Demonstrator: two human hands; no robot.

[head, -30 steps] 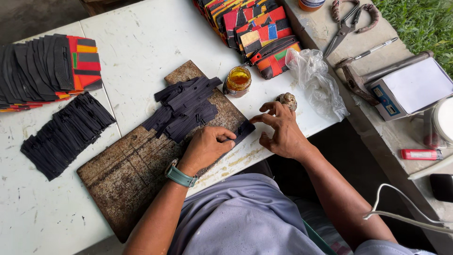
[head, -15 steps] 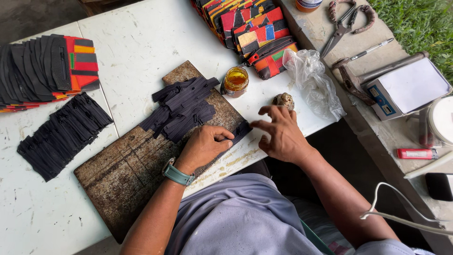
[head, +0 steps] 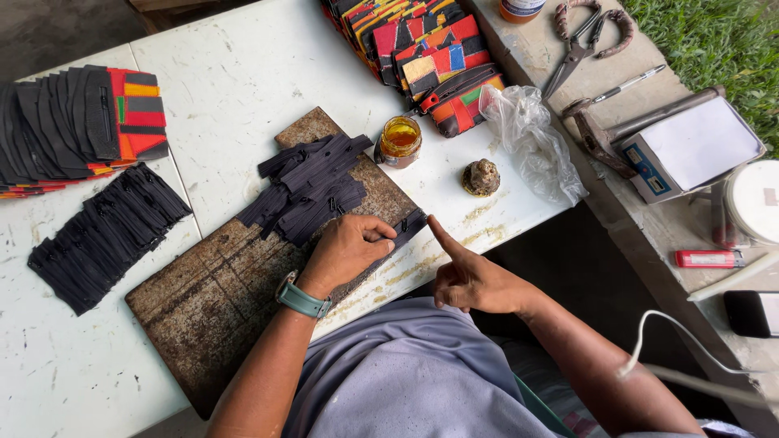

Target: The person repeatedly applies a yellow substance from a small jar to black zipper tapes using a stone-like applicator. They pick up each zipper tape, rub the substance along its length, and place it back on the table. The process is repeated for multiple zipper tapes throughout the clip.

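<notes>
My left hand rests on a rusty brown board and pinches the end of a black zipper strip at the board's near corner. My right hand holds nothing; its index finger points at the strip's free end, the other fingers curled. A loose heap of black zipper strips lies on the board just beyond my left hand. A small open jar of amber glue stands by the board's far corner, and a crusted lump sits to its right.
A row of black zippers and a fanned stack of black and red pieces lie at left. Colourful pouches, a plastic bag, scissors, a pen, a white box and a red lighter lie at right.
My right hand has drawn back from the crusted lump toward me and now points one finger at the strip. My left hand stays on the board, pinching the strip.
</notes>
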